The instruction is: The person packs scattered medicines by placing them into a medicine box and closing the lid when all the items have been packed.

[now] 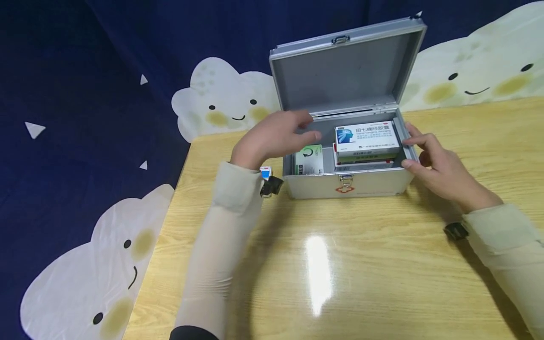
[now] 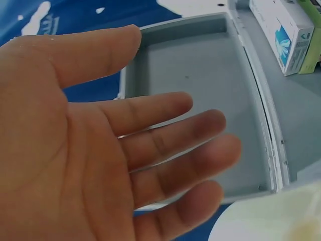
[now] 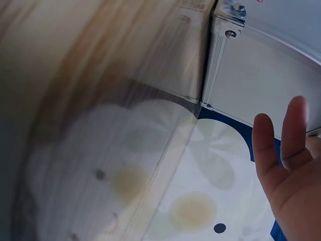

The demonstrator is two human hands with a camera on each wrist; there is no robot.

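An aluminium first-aid case point(image 1: 314, 186) stands on the table with its lid point(image 1: 340, 71) raised. Over its left end hovers my left hand point(image 2: 100, 160), palm showing and nothing held, thumb apart from the fingers in the left wrist view. Below that hand, a green and white medicine box point(image 1: 309, 163) sits inside the case. To its right is a stack of medicine boxes, topped by a white and blue capsule box point(image 1: 365, 137). My right hand point(image 1: 442, 170) rests its thumb and fingertips on the case's right rim. Two of its fingers point(image 3: 266, 143) stand loosely extended outside the wall.
Partly hidden behind my left wrist, a small white and blue box point(image 1: 266, 173) lies on the wooden table point(image 1: 374, 264) left of the case. A dark blue cloth point(image 1: 85, 94) with smiling clouds hangs behind and beyond the table's left edge.
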